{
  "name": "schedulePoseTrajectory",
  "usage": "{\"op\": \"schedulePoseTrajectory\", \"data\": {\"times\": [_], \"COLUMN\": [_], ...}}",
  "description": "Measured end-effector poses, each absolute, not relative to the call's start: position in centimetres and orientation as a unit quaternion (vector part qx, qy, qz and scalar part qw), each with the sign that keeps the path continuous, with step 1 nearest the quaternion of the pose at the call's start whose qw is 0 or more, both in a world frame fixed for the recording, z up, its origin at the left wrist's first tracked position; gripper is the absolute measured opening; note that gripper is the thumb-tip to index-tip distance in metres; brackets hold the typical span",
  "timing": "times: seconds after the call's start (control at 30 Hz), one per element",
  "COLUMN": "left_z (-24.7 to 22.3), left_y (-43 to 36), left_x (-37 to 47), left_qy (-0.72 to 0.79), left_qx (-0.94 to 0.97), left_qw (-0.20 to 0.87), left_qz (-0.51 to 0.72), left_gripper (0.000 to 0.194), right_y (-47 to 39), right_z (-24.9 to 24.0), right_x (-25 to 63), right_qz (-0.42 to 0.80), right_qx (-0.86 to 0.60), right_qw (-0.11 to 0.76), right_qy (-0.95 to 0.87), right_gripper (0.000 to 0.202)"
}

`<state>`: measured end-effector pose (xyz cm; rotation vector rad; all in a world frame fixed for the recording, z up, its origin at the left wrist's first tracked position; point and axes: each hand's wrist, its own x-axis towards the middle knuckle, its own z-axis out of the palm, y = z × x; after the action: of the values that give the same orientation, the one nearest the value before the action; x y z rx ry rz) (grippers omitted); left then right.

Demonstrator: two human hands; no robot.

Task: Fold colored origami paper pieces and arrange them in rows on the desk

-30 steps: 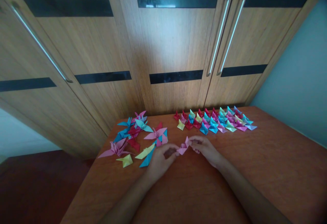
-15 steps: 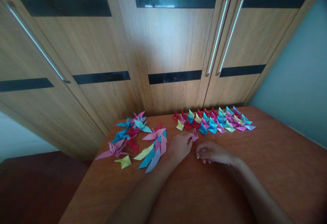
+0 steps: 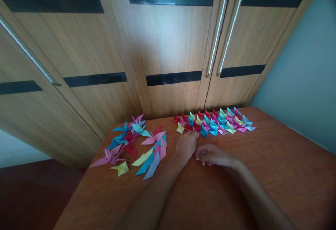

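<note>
My left hand [image 3: 187, 144] reaches to the front edge of the rows of small folded paper pieces [image 3: 213, 129]. Its fingers are closed on a pink origami piece [image 3: 195, 130], mostly covered by the fingertips, beside a blue one [image 3: 204, 130]. My right hand [image 3: 214, 155] rests just to the right and nearer to me, fingers curled in, with nothing visible in them. On the left lies a loose group of origami cranes, among them a large pink crane [image 3: 112, 155] and a light blue one [image 3: 140, 129]. Flat-folded strips, such as a lavender one [image 3: 152, 167], lie left of my left forearm.
The brown wooden table [image 3: 236, 174] stands against a wardrobe [image 3: 168, 41] with long metal handles [image 3: 216, 32]. A pale blue wall [image 3: 296, 65] borders the right side. A yellow folded piece [image 3: 122, 169] sits near the table's left edge.
My left hand has moved the pink piece forward and slightly left, up against the front row. My right hand keeps its curled pose. The whole view has shifted slightly.
</note>
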<state>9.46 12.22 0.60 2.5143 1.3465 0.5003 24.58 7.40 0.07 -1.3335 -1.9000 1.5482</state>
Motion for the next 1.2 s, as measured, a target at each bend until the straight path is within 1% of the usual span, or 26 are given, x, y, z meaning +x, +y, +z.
{"op": "schedulePoseTrajectory", "data": {"times": [0.17,0.33,0.53,0.63,0.73,0.83,0.93,1.0,1.1,1.2], "left_z": [0.4,0.4,0.6,0.8,0.9,1.2,1.7,2.2,3.2,4.3], "left_y": [12.3,12.3,11.7,11.0,9.8,8.4,7.3,7.0,7.0,7.5], "left_x": [9.7,9.6,8.9,7.6,5.1,1.4,-2.8,-5.8,-10.3,-14.3], "left_qy": [0.459,0.457,0.447,0.445,0.44,0.438,0.451,0.467,0.513,0.589], "left_qx": [0.862,0.862,0.865,0.865,0.865,0.864,0.86,0.853,0.823,0.764], "left_qw": [0.121,0.125,0.125,0.121,0.117,0.108,0.074,0.037,-0.042,-0.13], "left_qz": [0.176,0.18,0.191,0.196,0.209,0.225,0.227,0.228,0.241,0.229], "left_gripper": [0.031,0.024,0.023,0.022,0.021,0.022,0.022,0.02,0.021,0.025], "right_y": [7.4,7.4,7.4,7.7,8.1,8.4,8.3,8.1,7.6,7.5], "right_z": [-0.2,-0.2,-0.1,-0.3,-0.6,-1.1,-1.5,-1.7,-1.8,-1.7], "right_x": [24.6,24.6,24.7,24.8,24.8,24.3,23.2,22.3,21.3,21.0], "right_qz": [0.55,0.548,0.557,0.52,0.447,0.373,0.32,0.285,0.231,0.214], "right_qx": [-0.47,-0.473,-0.473,-0.491,-0.516,-0.532,-0.538,-0.543,-0.557,-0.557], "right_qw": [0.179,0.178,0.183,0.213,0.262,0.293,0.293,0.271,0.231,0.221], "right_qy": [-0.666,-0.666,-0.658,-0.666,-0.682,-0.702,-0.723,-0.742,-0.764,-0.771], "right_gripper": [0.013,0.013,0.015,0.015,0.016,0.018,0.019,0.019,0.018,0.018]}}
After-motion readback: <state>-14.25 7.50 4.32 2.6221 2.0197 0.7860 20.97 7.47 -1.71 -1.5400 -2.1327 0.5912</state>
